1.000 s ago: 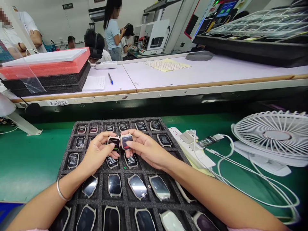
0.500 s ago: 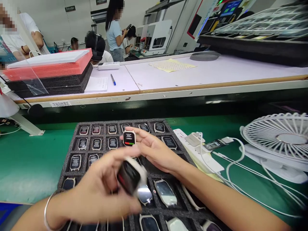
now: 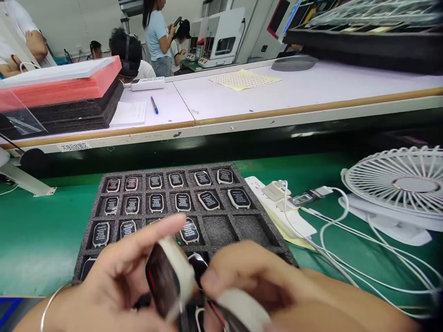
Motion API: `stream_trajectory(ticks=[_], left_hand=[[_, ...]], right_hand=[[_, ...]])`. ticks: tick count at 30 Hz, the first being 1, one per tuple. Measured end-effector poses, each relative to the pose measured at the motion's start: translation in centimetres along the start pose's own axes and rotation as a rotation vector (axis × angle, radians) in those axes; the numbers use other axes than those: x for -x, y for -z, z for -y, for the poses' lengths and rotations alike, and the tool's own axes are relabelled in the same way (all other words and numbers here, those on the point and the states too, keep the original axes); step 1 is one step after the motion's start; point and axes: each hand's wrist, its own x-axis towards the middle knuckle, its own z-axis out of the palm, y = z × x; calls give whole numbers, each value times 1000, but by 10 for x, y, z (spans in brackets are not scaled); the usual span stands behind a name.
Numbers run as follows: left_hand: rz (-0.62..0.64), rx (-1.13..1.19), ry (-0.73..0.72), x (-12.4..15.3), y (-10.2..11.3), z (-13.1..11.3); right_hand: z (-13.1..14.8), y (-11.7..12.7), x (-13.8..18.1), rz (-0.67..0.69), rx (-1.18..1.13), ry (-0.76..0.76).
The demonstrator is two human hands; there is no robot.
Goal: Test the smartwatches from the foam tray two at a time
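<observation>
My left hand (image 3: 116,281), a metal bangle at its wrist, grips a watch body (image 3: 162,279) with a pale case and a dark screen tilted sideways. Close beside it, my right hand (image 3: 259,272) is closed on a second pale watch body (image 3: 244,309), smeared by motion. Both are held above the near part of a dark grey foam tray (image 3: 221,168). Strapless watches lie in the tray's pockets, several with white text on lit screens, such as one watch (image 3: 183,202) in the second row. My hands hide much of the tray's near rows.
Right of the tray are a white power strip (image 3: 254,184), a small USB meter (image 3: 302,198), looped white cables (image 3: 348,221) and a white fan (image 3: 398,184). A raised shelf (image 3: 242,106) crosses behind, bearing foam sheets (image 3: 104,80) and a pen (image 3: 154,105). Several people are beyond.
My right hand has drawn back from the second row, where a watch now lies in its pocket, and holds another watch near me. My left hand keeps its watch. The view has shifted slightly.
</observation>
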Motion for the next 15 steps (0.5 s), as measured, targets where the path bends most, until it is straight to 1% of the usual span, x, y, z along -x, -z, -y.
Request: stream_trajectory(ticks=[2,3,4,5,7,9,11,15], left_hand=[[-115,-72,-3,-17,10,10],[-210,-110,-6,-27,15,16],[-304,-133,-14,-36,21,22],[-366,-144,-5,-45,26,27],[-424,-136,34,-60,35,36],[-439,-129,78,-68,41,41],[-444,-124,96,-71,44,42],[-427,-94,91,-68,44,40]], right_hand=[[-8,5,-14,-155,-57,114],[-12,8,-21,-255,-95,140],[-18,12,-29,-357,-144,140],[-23,17,-37,-442,-202,113],[-33,30,-50,-536,-324,28],[-41,41,-59,-571,-400,-25],[-46,49,-64,-578,-431,-43],[-48,51,-66,-567,-436,-40]])
